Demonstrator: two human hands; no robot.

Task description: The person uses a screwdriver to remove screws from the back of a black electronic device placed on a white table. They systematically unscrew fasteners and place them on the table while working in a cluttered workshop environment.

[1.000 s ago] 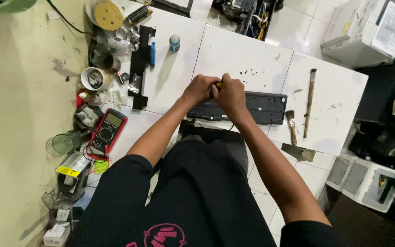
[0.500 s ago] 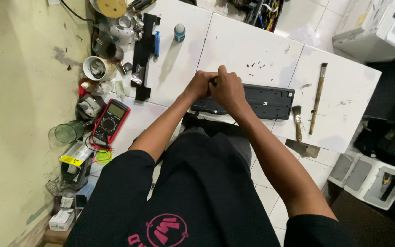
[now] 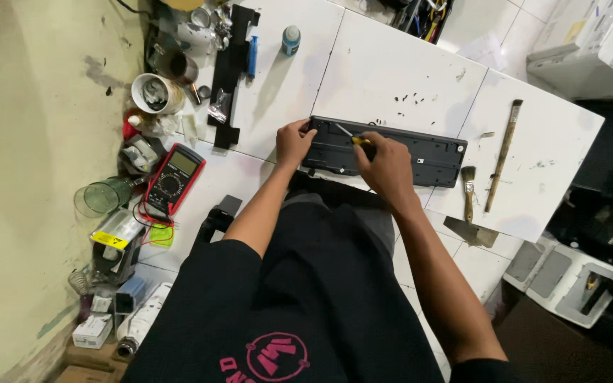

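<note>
A long black keyboard-like panel (image 3: 420,152) lies face down on the white tiled floor in front of me. My left hand (image 3: 292,142) grips its left end and holds it flat. My right hand (image 3: 386,164) is shut on a small screwdriver (image 3: 349,136) with a yellow handle, its metal tip pointing at the panel's back near the left end. My forearms reach out over my black trousers.
A red multimeter (image 3: 173,179), a green glass (image 3: 104,196), a white cup (image 3: 152,92), a black bracket (image 3: 230,78) and clutter line the left wall. A small blue-capped bottle (image 3: 291,39) stands ahead. Two brushes (image 3: 501,152) lie right of the panel; printers (image 3: 590,50) stand beyond.
My hands, joined together over the panel's left part before, have separated. The left now holds the panel's end and the right has the screwdriver tip on its back. The camera moved closer.
</note>
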